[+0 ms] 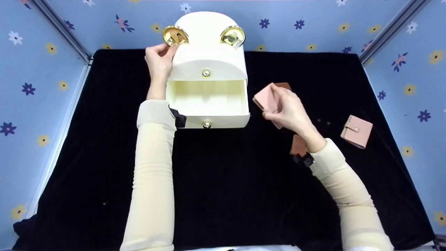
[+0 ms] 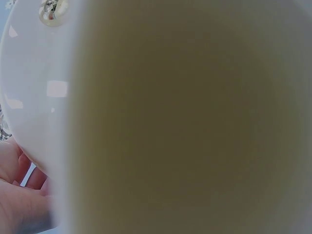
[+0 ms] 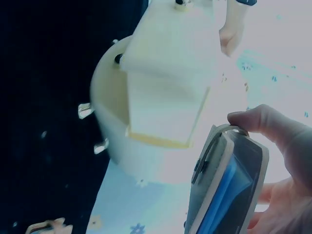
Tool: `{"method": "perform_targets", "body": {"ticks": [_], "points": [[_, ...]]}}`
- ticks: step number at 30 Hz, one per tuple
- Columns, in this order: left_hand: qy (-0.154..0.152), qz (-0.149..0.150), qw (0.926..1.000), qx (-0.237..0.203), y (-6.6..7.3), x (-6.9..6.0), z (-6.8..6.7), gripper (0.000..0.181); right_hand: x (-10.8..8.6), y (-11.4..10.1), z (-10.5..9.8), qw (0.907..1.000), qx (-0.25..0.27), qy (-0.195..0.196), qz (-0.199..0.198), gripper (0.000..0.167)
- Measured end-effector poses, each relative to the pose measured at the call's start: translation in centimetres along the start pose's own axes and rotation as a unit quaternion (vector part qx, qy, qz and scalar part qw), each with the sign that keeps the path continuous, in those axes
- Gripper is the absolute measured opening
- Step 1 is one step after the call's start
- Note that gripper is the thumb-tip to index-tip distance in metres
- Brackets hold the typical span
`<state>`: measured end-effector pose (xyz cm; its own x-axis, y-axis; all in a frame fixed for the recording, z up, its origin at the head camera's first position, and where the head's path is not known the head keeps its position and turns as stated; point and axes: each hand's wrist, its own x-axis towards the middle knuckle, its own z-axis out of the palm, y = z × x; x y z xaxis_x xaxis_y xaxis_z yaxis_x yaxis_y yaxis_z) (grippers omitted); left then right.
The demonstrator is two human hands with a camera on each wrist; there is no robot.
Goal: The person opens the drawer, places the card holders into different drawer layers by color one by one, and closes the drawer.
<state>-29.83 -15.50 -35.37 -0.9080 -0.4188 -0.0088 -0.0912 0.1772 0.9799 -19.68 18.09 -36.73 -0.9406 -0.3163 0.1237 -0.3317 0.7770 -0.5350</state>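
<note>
A white drawer cabinet (image 1: 209,52) with gold knobs and two round gold ornaments stands at the back, its lower drawer (image 1: 223,122) pulled out and bare inside. My left hand (image 1: 159,62) grips the cabinet's left side, thumb by the left gold ornament (image 1: 175,36). In the left wrist view a blurred surface hides most of the scene, and curled fingers (image 2: 34,178) show at the cabinet's edge. To the right of the drawer, my right hand (image 1: 291,108) holds a pink card wallet (image 1: 266,97) between thumb and fingers; bluish inner sleeves show in the right wrist view.
Another pink wallet (image 1: 358,131) with a snap strap lies at the right on the black cloth (image 1: 226,188). Brown items (image 1: 298,145) are partly hidden by my right hand and wrist. Blue flowered panels (image 1: 278,26) enclose the back and sides.
</note>
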Motion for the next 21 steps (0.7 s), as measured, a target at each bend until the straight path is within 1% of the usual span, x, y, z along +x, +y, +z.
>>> {"method": "perform_targets", "body": {"ticks": [11, 15, 21], "points": [[0.0, 0.0, 0.9999, 0.01, 0.1, 0.0, -0.1, 0.029, 2.0, -3.4, 1.0, 0.998, -0.008, -0.037, -0.051, 0.078], [0.0, -0.003, 0.9999, 0.011, 0.1, 0.0, -0.1, 0.029, 2.6, -4.3, 1.2, 0.9973, -0.016, -0.048, -0.054, 0.078], [0.0, -0.001, 0.9999, 0.012, 0.0, 0.1, -0.1, 0.027, 3.8, -5.8, 1.7, 0.9968, -0.02, -0.062, -0.047, 0.079]]}}
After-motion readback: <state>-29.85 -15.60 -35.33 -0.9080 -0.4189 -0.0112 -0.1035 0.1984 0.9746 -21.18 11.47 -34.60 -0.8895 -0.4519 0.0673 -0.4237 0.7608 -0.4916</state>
